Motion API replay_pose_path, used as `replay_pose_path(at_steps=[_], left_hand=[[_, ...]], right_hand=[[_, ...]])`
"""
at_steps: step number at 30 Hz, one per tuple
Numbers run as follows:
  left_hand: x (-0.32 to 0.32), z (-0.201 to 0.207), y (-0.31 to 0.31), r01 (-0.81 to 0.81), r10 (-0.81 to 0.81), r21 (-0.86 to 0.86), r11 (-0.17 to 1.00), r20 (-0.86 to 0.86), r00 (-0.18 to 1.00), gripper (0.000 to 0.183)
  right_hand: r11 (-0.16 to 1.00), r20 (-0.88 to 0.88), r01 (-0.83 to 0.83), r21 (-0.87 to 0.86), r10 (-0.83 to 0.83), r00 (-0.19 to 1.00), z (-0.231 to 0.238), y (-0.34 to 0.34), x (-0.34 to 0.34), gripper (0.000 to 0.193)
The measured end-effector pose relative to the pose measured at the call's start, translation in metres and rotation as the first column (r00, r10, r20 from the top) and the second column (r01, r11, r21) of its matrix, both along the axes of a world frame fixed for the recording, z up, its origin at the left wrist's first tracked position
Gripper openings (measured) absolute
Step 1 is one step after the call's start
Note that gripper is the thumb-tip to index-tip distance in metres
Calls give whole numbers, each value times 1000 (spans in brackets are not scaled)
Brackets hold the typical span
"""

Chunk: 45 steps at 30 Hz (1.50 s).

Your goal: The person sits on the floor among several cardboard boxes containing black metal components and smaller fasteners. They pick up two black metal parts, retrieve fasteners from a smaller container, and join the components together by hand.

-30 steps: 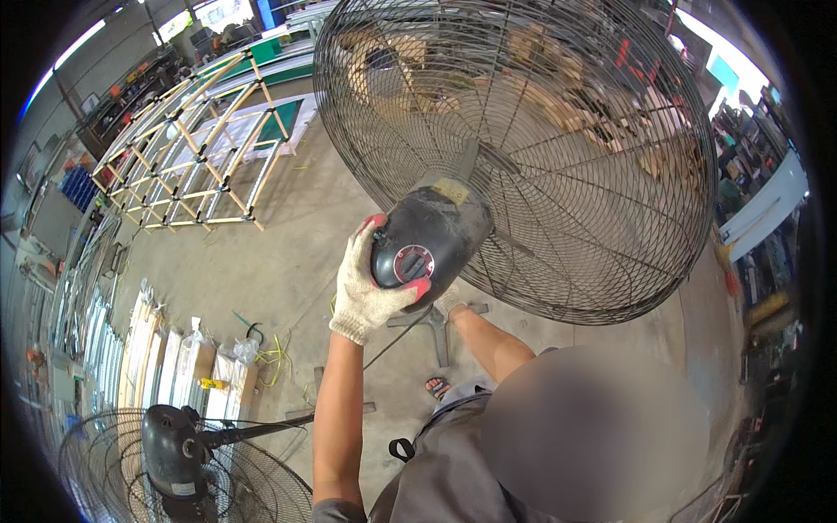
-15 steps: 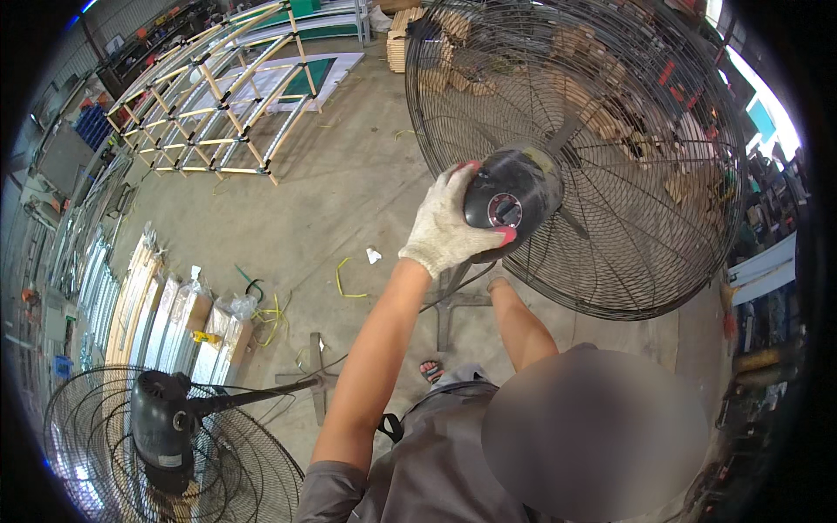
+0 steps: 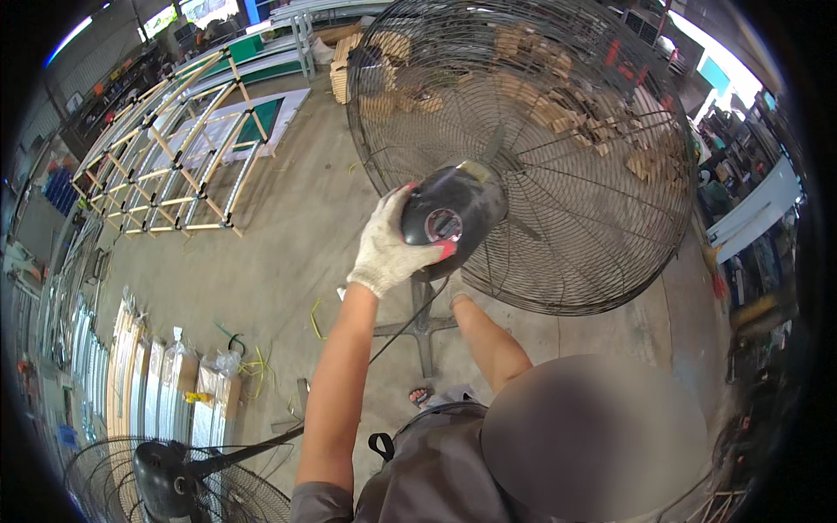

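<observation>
A large black pedestal fan with a round wire cage (image 3: 602, 253) stands in front of me. My left hand (image 3: 392, 240), in a whitish knit glove with red fingertips, is wrapped round the rear of its black motor housing (image 3: 475, 209). The thumb lies beside a round dial (image 3: 443, 225) on the housing's back. My right hand (image 3: 457, 288) reaches under the housing near the fan's post. Only a bit of its glove shows, and its fingers are hidden. Below the housing, the post meets a cross-shaped base (image 3: 423, 327) on the floor.
A second black fan (image 3: 166, 479) stands at lower left. Wrapped long packages (image 3: 174, 375) lie on the left, with yellow strapping (image 3: 259, 366) nearby. A pipe-jointed frame (image 3: 174, 166) stands far left, and a wood pile (image 3: 558, 105) lies behind the cage. A dark cable (image 3: 401, 331) trails from the fan.
The view has shifted, and the fan with my left hand on it sits further left in the picture. The left grip stays the same. More of my right glove shows below the housing.
</observation>
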<state>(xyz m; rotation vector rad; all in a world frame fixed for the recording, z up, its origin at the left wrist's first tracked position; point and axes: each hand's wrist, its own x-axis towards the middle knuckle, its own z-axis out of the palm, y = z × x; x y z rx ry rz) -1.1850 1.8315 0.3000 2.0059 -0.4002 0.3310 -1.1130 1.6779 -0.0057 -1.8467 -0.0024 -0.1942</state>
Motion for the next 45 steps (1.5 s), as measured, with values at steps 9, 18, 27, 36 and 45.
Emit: replay_pose_path(at_steps=[9,18,27,36,45], left_hand=[[2,-13,14,216,-236,-202,955,-81,968,99],[-5,-16,-9,218,-249,-312,925,-63,966,101],[-10,-17,2,188,-227,-335,923,-80,971,93],[-114,-29,-73,-34,275,-418,908,531,802,95],[-257,-315,-294,78,-14,75,994,-622,783,21]], right_hand=[[982,51,189,-32,-187,981,-69,1,6,40],[986,-99,-40,-164,24,995,27,-21,-41,50],[870,-422,-284,-403,99,901,27,-76,-181,61],[814,-744,-226,-536,-328,583,-154,-388,-472,46],[867,-783,-128,-482,-362,506,-73,-579,-563,50]])
